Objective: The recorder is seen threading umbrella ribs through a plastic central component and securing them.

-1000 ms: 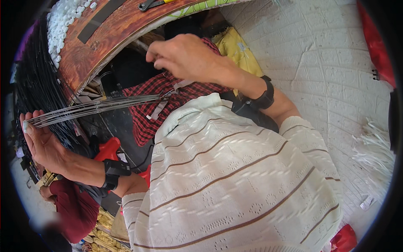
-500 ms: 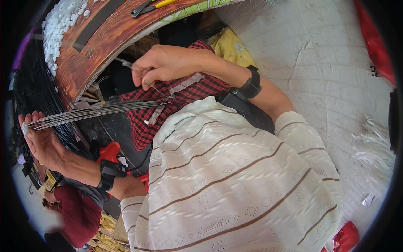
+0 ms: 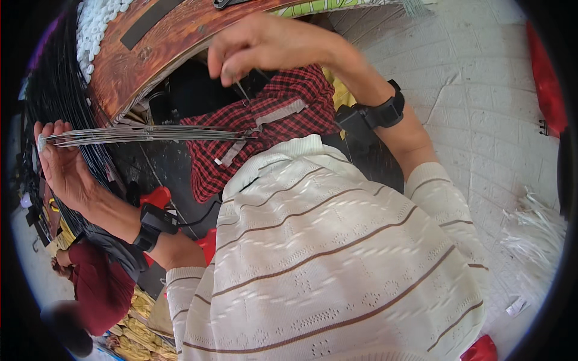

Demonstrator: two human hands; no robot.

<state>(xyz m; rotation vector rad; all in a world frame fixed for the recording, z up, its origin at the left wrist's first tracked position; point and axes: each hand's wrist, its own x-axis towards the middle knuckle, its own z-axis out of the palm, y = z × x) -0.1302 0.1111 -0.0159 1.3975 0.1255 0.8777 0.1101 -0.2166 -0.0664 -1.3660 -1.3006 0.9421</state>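
Observation:
My left hand (image 3: 67,165), at the far left, is closed on one end of a bundle of thin grey wire-like strands (image 3: 150,133). The strands run level across to a red-and-black checked cloth (image 3: 295,84) on my lap, where their other ends meet a grey strap (image 3: 282,113). Above the cloth, my right hand (image 3: 259,47) is raised with its thumb and forefinger pinched together. A thin metal rod (image 3: 242,90) with a small hooked end hangs down from that pinch. Its upper part is hidden by the fingers.
A curved wooden tabletop (image 3: 123,72) carries white rings (image 3: 99,27) and a dark flat strip (image 3: 150,23). Long black cords (image 3: 66,90) hang at the left. A person in a maroon sleeve (image 3: 102,286) sits lower left. White strips (image 3: 533,234) lie on the floor at right.
My right hand has risen up and to the right, with the rod's hooked end now above the cloth. My left hand and the strands have shifted slightly in view.

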